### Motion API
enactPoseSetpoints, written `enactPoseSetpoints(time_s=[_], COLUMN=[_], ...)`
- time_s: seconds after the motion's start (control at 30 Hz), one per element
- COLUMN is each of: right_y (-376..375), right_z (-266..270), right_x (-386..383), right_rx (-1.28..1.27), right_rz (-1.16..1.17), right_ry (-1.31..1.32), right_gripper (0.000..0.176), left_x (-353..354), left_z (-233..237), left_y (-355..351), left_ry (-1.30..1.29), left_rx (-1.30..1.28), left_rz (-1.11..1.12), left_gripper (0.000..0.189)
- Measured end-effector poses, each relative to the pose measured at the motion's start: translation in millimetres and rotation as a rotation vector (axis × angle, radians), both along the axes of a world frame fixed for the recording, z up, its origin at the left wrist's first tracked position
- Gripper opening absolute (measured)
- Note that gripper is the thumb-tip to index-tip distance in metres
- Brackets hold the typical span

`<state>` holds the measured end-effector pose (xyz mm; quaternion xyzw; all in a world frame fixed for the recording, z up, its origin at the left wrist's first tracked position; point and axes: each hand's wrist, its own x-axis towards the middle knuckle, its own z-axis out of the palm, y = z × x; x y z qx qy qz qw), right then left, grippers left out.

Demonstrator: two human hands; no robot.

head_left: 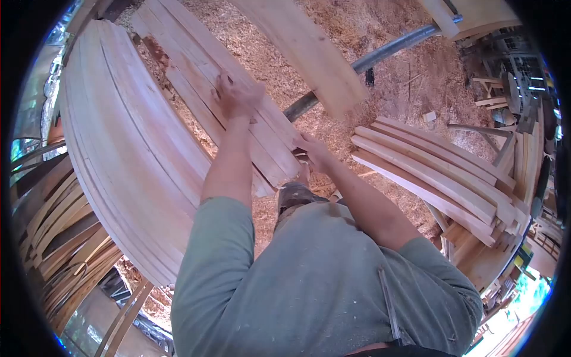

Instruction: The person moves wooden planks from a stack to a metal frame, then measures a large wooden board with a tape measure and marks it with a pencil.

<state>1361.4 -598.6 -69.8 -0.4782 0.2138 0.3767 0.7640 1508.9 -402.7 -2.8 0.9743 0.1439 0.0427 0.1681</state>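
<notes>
My left hand (234, 97) rests on top of a group of long pale boards (208, 77), its fingers bent over one board. At the near end of those boards, my right hand (313, 152) is closed round the corner of a board edge. These boards slant from the upper left toward my body. Left of them lie wide pale planks (119, 131) side by side, with a narrow gap between the two groups.
A metal pipe (386, 56) runs under a loose board (309, 53) at the top. Squared timbers (428, 172) are stacked at right. Thin curved strips (65, 220) fill the left side. Wood shavings (392, 95) cover the ground.
</notes>
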Motion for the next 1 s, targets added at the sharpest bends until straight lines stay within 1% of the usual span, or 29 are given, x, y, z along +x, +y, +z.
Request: enactPoseSetpoints(time_s=[0.03,0.07,0.1,0.13,0.17,0.2,0.23,0.27,0.3,0.33,0.4,0.43,0.5,0.57,0.6,0.63,0.67,0.7,0.73,0.77,0.8,0.83,0.87,0.9,0.93,0.97,1.0], right_y=[-3,-3,-4,-5,-8,-11,-15,-20,-34,-55,-98,-124,-187,-243,-279,-298,-331,-366,-386,-406,-421,-423,-423,-431,-440,-444,-440], right_z=[-7,-2,3,7,4,1,-2,-1,2,6,-12,-20,-26,34,31,84,96,124,165,193,216,244,262,261,259,254,245], right_x=[-2,1,-2,-5,-5,-5,-8,-14,-23,-36,-78,-100,-134,-167,-189,-194,-217,-237,-250,-257,-263,-261,-253,-247,-240,-233,-225], right_rx=[0.005,0.013,0.022,0.03,0.032,-0.071,-0.181,-0.199,-0.34,-0.503,-0.822,-0.89,-1.286,-1.387,-1.656,-1.761,-2.03,-2.268,-2.284,-2.419,-2.553,-2.49,-2.423,-2.404,-2.447,-2.473,-2.451], right_rz=[0.033,0.031,0.019,0.002,-0.012,0.083,0.169,0.123,0.288,0.441,0.451,0.347,0.3,-0.23,-0.382,-0.574,-0.774,-0.832,-0.969,-0.979,-0.978,-0.927,-0.871,-0.89,-0.694,-0.493,-0.509], right_ry=[-0.005,-0.033,-0.001,0.039,0.024,-0.053,-0.123,-0.122,-0.241,-0.331,-0.371,-0.292,-0.263,-0.196,-0.217,-0.086,-0.291,-0.338,-0.283,-0.309,-0.329,-0.388,-0.452,-0.444,-0.528,-0.615,-0.618], right_gripper=[0.043,0.043,0.042,0.041,0.041,0.042,0.044,0.044,0.046,0.048,0.055,0.055,0.059,0.066,0.065,0.066,0.064,0.065,0.065,0.062,0.06,0.055,0.051,0.051,0.049,0.046,0.046], left_x=[-3,-7,-7,-4,-2,0,0,-1,-3,-12,-11,-6,9,17,10,0,-3,-5,-4,-3,-5,-12,-20,-31,-41,-55,-71], left_z=[9,19,28,27,15,3,-8,-15,-24,-27,-38,-42,-54,-62,-37,-9,-9,-16,-20,-19,-18,-17,-23,-30,-29,-17,-4], left_y=[-2,-6,-7,-4,-3,-3,0,1,0,5,11,16,19,24,12,4,5,6,4,-3,-9,-11,-17,-26,-38,-52,-65], left_ry=[-0.017,0.013,0.048,0.032,0.016,0.001,-0.068,-0.132,-0.174,-0.16,-0.105,-0.066,0.008,0.064,0.112,0.155,0.133,0.063,-0.006,-0.027,0.028,0.085,0.073,0.067,0.06,0.119,0.18], left_rx=[0.009,-0.001,-0.011,-0.006,0.055,0.113,0.079,0.032,0.01,0.023,0.04,0.045,0.033,0.073,0.16,0.254,0.253,0.131,0.01,0.013,0.069,0.13,0.145,0.153,0.157,0.088,0.023], left_rz=[-0.004,-0.014,-0.027,-0.036,-0.02,-0.009,0.029,0.049,0.037,0.016,-0.053,-0.078,-0.092,-0.07,-0.091,-0.1,-0.118,-0.064,-0.013,-0.034,0.026,0.093,0.088,0.098,0.111,0.115,0.121], left_gripper=[0.082,0.084,0.086,0.086,0.086,0.085,0.085,0.084,0.08,0.077,0.071,0.069,0.064,0.062,0.071,0.084,0.084,0.085,0.086,0.086,0.088,0.091,0.091,0.09,0.089,0.089,0.089])
